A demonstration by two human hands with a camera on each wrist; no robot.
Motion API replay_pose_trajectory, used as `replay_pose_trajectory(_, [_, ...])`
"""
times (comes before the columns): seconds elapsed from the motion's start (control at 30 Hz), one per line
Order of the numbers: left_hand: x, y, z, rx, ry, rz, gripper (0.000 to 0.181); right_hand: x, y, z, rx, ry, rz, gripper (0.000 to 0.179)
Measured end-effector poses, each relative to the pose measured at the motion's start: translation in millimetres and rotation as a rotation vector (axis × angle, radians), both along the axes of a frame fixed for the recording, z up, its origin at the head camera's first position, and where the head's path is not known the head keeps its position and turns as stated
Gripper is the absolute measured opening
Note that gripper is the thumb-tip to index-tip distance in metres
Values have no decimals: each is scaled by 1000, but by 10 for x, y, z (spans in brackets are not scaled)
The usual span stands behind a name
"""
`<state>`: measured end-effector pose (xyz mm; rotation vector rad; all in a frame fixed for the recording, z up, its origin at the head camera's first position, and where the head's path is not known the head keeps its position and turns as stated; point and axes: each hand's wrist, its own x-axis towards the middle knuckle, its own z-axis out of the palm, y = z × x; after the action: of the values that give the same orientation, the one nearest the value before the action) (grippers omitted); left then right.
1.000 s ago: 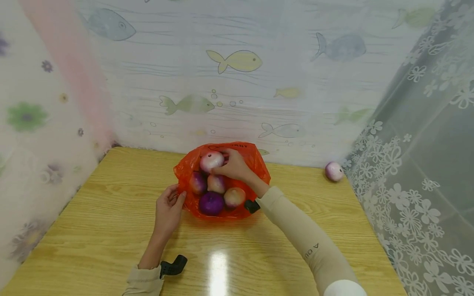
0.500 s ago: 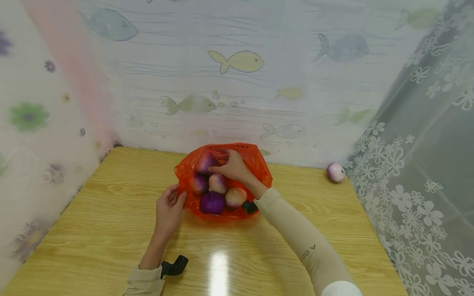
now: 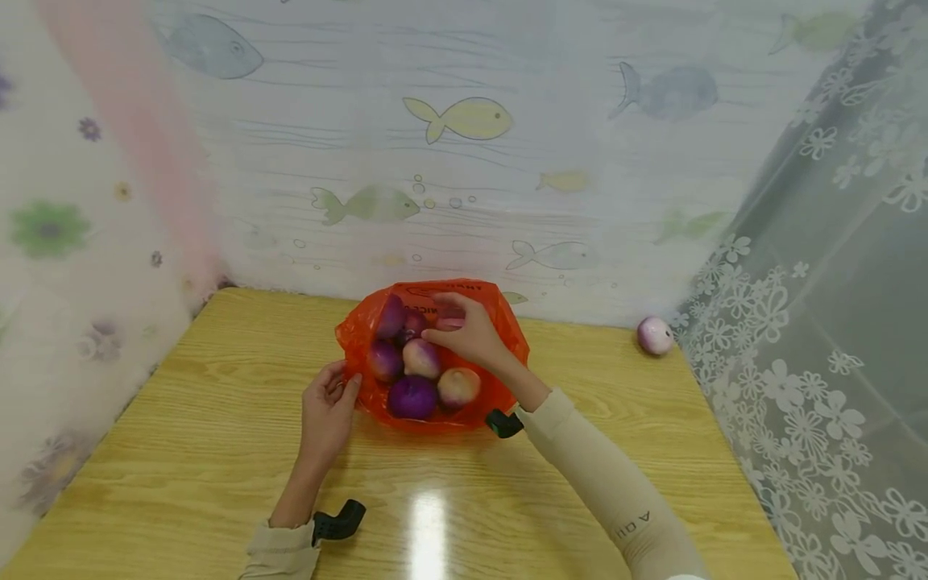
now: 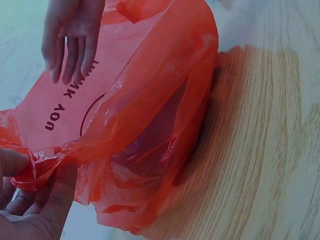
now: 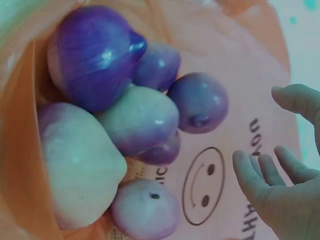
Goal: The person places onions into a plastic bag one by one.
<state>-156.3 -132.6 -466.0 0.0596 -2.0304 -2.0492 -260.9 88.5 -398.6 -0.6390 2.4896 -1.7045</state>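
Observation:
A red plastic bag (image 3: pixel 507 322) lies with its mouth spread on the table, and several purple and white onions (image 3: pixel 412 397) sit inside it. My left hand (image 3: pixel 329 412) pinches the bag's left edge between thumb and fingers; the left wrist view shows the bunched plastic (image 4: pixel 37 170) in that grip. Over the bag's mouth, my right hand (image 3: pixel 470 330) has spread fingers and holds nothing. In the right wrist view the right hand (image 5: pixel 287 175) is apart from the onions, the nearest being a round purple onion (image 5: pixel 198 102).
One white and purple onion (image 3: pixel 656 335) lies alone at the table's back right, near the lace-patterned curtain (image 3: pixel 783 403). Behind the wooden table (image 3: pixel 580 499) hangs a fish-print cloth (image 3: pixel 464 177).
My right hand has let go of an onion in the upper part of the bag and drawn back slightly to the right. The left hand keeps its grip on the bag's edge.

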Motion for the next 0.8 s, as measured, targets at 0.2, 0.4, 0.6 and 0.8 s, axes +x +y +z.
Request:
replay_pose_trajectory(0.2, [-10, 19, -36, -6, 30, 14, 27, 257, 179, 184, -127, 8, 20, 43])
replay_pose_trajectory(0.4, [-11, 20, -42, -13, 28, 20, 27, 516, 443, 304, -250, 75, -44, 36])
replay_pose_trajectory(0.6, [-20, 23, -54, -15, 32, 26, 26, 518, 819, 27, -393, 182, -150, 33])
replay_pose_trajectory(0.8, [-31, 32, -64, -27, 35, 27, 27, 543, 1157, -221, -450, 208, -260, 30])
